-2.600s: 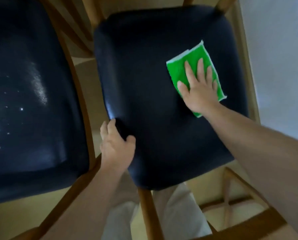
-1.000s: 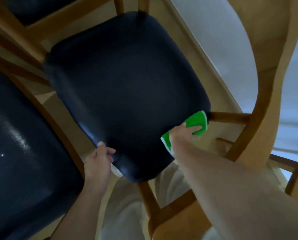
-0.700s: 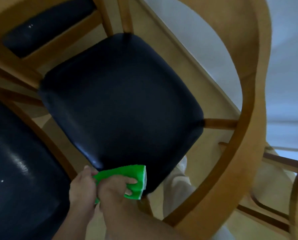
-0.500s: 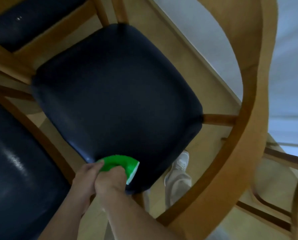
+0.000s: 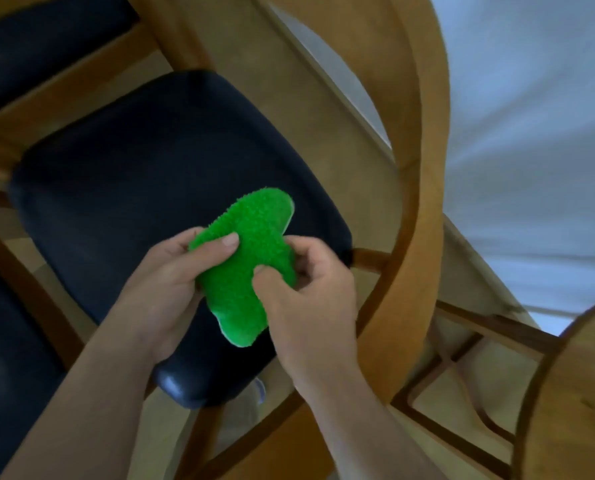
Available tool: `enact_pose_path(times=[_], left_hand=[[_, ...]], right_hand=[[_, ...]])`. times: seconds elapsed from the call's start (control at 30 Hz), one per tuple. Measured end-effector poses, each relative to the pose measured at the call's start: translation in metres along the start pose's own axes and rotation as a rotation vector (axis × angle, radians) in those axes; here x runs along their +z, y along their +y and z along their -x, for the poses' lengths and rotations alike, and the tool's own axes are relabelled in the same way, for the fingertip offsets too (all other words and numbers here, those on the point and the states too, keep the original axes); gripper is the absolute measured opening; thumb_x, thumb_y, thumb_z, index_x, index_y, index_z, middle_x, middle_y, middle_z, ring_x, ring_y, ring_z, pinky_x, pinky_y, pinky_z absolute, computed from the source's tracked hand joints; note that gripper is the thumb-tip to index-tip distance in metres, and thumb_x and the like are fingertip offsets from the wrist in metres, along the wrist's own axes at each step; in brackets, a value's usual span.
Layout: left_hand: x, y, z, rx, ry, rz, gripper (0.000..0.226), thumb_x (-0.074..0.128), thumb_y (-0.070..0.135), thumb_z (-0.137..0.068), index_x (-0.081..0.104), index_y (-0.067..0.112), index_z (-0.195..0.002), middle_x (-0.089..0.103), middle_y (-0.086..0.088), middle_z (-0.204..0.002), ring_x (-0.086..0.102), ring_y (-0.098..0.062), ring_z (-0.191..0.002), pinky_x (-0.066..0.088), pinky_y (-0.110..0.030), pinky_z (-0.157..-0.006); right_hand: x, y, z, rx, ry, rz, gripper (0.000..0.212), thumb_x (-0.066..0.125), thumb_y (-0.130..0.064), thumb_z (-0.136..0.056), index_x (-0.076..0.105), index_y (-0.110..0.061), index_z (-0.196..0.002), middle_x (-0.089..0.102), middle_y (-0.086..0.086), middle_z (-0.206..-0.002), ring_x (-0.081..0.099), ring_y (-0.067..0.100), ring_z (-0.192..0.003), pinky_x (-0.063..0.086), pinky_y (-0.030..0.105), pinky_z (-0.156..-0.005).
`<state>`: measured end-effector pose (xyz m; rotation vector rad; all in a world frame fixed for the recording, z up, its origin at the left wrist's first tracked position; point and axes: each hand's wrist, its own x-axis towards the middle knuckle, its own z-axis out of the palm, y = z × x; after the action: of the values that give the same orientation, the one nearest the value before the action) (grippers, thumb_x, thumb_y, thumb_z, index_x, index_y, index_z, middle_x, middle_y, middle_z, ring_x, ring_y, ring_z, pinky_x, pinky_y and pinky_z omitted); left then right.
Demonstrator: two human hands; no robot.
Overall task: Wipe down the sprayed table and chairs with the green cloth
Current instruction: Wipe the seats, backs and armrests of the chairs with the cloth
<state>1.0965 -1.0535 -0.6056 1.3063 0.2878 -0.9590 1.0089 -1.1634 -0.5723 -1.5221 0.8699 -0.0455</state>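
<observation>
- Green, nubbly microfibre is what you have between both hands: the green cloth [image 5: 245, 268] is bunched and lifted clear above the dark padded seat [image 5: 143, 174] of the wooden chair [image 5: 424, 216], not touching it.
- Your left hand [image 5: 166, 282] grips the cloth's left edge, thumb pressed across its top; your right hand [image 5: 309, 299] pinches the lower right part with curled fingers [image 5: 271, 285].
- This looks like refolding, so turn a fresh face outward and flatten it into a pad before you go on.
- Let one hand lay the pad flat and press with the whole palm, rather than a crumpled wad.
- The neighbouring seat [image 5: 8, 375] at lower left shows pale glints, perhaps spray; judge it the likely next surface.
- Work edge to edge in overlapping strokes.
</observation>
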Motion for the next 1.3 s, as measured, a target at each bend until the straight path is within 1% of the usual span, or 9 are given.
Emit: enact_pose_path(times=[0.17, 0.3, 0.37, 0.43, 0.6, 0.77, 1.0, 1.13, 1.3], left_hand=[[0.078, 0.025, 0.004, 0.16, -0.308, 0.0, 0.033, 0.075, 0.029, -0.074, 0.068, 0.008, -0.099, 0.07, -0.01, -0.1, 0.067, -0.024, -0.09, 0.057, -0.033, -0.075], [0.129, 0.01, -0.01, 0.077, -0.36, -0.144, 0.021, 0.074, 0.03, -0.082, 0.072, 0.016, -0.097, 0.074, -0.006, -0.098, 0.071, -0.022, -0.09, 0.057, -0.031, -0.072], [0.142, -0.006, -0.018, 0.019, -0.287, -0.359, 0.014, 0.073, 0.03, -0.084, 0.071, 0.019, -0.093, 0.075, 0.001, -0.09, 0.071, -0.014, -0.084, 0.055, -0.025, -0.067], [0.143, -0.02, -0.024, -0.024, -0.229, -0.478, 0.005, 0.071, 0.026, -0.086, 0.07, 0.023, -0.09, 0.074, 0.007, -0.085, 0.07, -0.007, -0.078, 0.053, -0.021, -0.063], [0.139, -0.029, -0.033, 0.064, -0.097, -0.627, 0.009, 0.071, 0.031, -0.086, 0.067, 0.03, -0.078, 0.071, 0.009, -0.077, 0.067, -0.006, -0.071, 0.053, -0.022, -0.059], [0.155, -0.013, -0.051, 0.237, 0.089, -0.735, 0.008, 0.07, 0.033, -0.085, 0.064, 0.03, -0.081, 0.065, 0.011, -0.077, 0.06, 0.0, -0.07, 0.045, -0.012, -0.053], [0.177, 0.012, -0.069, 0.403, 0.314, -0.823, 0.035, 0.065, 0.03, -0.088, 0.051, 0.033, -0.12, 0.05, 0.018, -0.111, 0.047, 0.007, -0.093, 0.037, -0.005, -0.074], [0.181, 0.041, -0.082, 0.428, 0.311, -0.869, 0.046, 0.061, 0.024, -0.092, 0.047, 0.029, -0.136, 0.051, 0.012, -0.129, 0.045, -0.001, -0.114, 0.037, -0.016, -0.095], [0.186, 0.074, -0.098, 0.402, 0.402, -0.859, 0.06, 0.057, 0.021, -0.094, 0.031, 0.028, -0.147, 0.037, 0.01, -0.144, 0.037, -0.005, -0.129, 0.027, -0.013, -0.094]], right_hand=[[-0.065, -0.02, 0.005, -0.447, 0.434, 0.294, 0.023, 0.066, -0.029, -0.081, 0.056, -0.027, -0.101, 0.06, -0.01, -0.085, 0.06, 0.012, -0.068, 0.05, 0.026, -0.049], [-0.11, -0.006, -0.003, -0.385, 0.657, 0.418, 0.037, 0.07, -0.038, -0.079, 0.048, -0.039, -0.109, 0.054, -0.006, -0.102, 0.056, 0.001, -0.085, 0.043, 0.01, -0.062], [-0.125, 0.009, -0.011, -0.206, 0.624, 0.547, 0.036, 0.069, -0.044, -0.081, 0.048, -0.037, -0.109, 0.04, -0.008, -0.107, 0.046, -0.001, -0.09, 0.036, 0.01, -0.068], [-0.135, 0.021, -0.019, -0.069, 0.544, 0.646, 0.041, 0.061, -0.048, -0.081, 0.053, -0.027, -0.116, 0.032, -0.009, -0.111, 0.038, 0.007, -0.1, 0.039, 0.024, -0.082], [-0.134, 0.026, -0.055, -0.007, 0.182, 0.558, 0.058, 0.043, -0.046, -0.094, 0.028, -0.022, -0.144, 0.054, -0.002, -0.125, 0.058, 0.018, -0.107, 0.053, 0.045, -0.087], [-0.132, 0.025, -0.099, -0.099, 0.183, 0.552, 0.041, 0.039, -0.042, -0.098, 0.037, -0.019, -0.131, 0.057, 0.0, -0.104, 0.059, 0.013, -0.083, 0.05, 0.031, -0.068], [-0.12, -0.009, -0.155, -0.343, 0.259, 0.612, 0.051, 0.03, -0.049, -0.096, 0.038, -0.013, -0.13, 0.052, 0.0, -0.102, 0.044, -0.003, -0.068, 0.027, 0.013, -0.055], [-0.117, -0.032, -0.178, -0.443, 0.305, 0.63, 0.045, 0.033, -0.045, -0.098, 0.045, -0.009, -0.122, 0.046, -0.007, -0.09, 0.037, -0.008, -0.062, 0.027, 0.011, -0.051], [-0.11, -0.07, -0.211, -0.537, 0.286, 0.73, 0.051, 0.026, -0.055, -0.097, 0.047, -0.011, -0.115, 0.041, -0.009, -0.078, 0.032, -0.005, -0.057, 0.018, 0.016, -0.05]])
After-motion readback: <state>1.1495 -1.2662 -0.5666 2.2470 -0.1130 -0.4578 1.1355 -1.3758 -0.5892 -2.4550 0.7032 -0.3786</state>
